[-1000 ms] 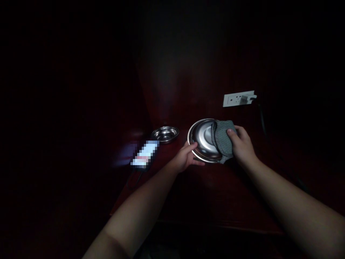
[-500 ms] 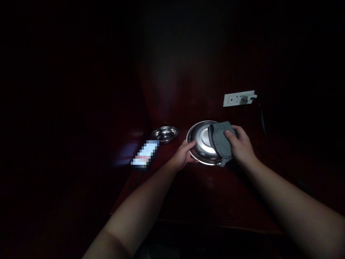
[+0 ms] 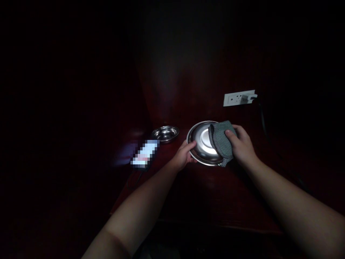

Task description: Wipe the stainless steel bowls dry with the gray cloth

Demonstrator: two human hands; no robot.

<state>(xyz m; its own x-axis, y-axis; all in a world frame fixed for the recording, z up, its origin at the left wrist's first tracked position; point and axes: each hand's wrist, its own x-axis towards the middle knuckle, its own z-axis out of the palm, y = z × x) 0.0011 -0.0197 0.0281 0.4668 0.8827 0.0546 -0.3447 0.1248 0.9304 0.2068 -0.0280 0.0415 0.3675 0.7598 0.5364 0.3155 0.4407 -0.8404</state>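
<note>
A shiny round metal bowl (image 3: 201, 140) is held up above the dark red table, its hollow side facing me. My left hand (image 3: 184, 155) grips its left rim, thumb on the inside and fingers underneath. In my right hand (image 3: 242, 145) is a folded grey-green cloth (image 3: 223, 140) with a checked border. The cloth covers the right part of the bowl and its rim; the fingers behind it are hidden. Farther back and to the left, a second metal bowl (image 3: 165, 134) rests on the table.
A lit phone (image 3: 145, 154), its screen blurred out, stands near the table's left side with a cable below it. On the back wall a white socket panel (image 3: 233, 99) carries a plug, whose dark cord (image 3: 262, 118) hangs down at right. The surroundings are very dark.
Almost nothing differs. The held bowl and the cloth have shifted very slightly, with both hands keeping their grips.
</note>
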